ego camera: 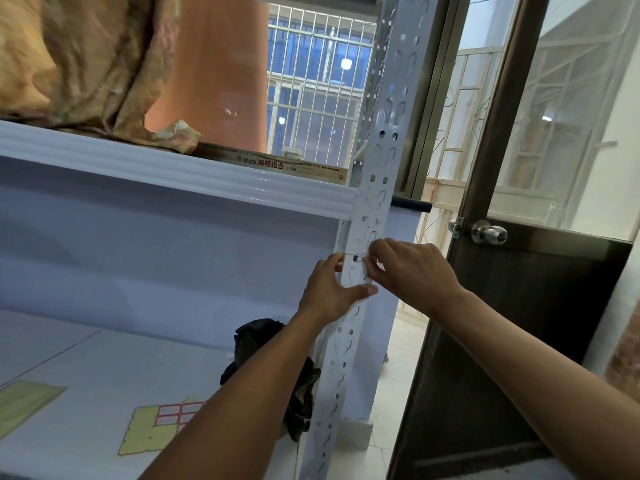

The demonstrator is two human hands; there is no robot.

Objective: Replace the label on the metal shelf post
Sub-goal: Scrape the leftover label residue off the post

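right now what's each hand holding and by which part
The left hand grips the white perforated metal shelf post around its front face, thumb across. The right hand pinches the small red-edged label against the post's right edge.

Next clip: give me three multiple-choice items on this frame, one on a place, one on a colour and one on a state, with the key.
1. Where does the label sheet lie? A) on the lower shelf B) in a drawer C) on a chair
2. What colour is the bag beside the post? A) white B) black C) red
3. What is the left hand doing? A) hanging idle B) lifting the sheet C) gripping the post
Key: 1 A, it lies flat on that shelf; 2 B, the crumpled bag is black; 3 C, its thumb wraps across the post while the right hand pinches the label.
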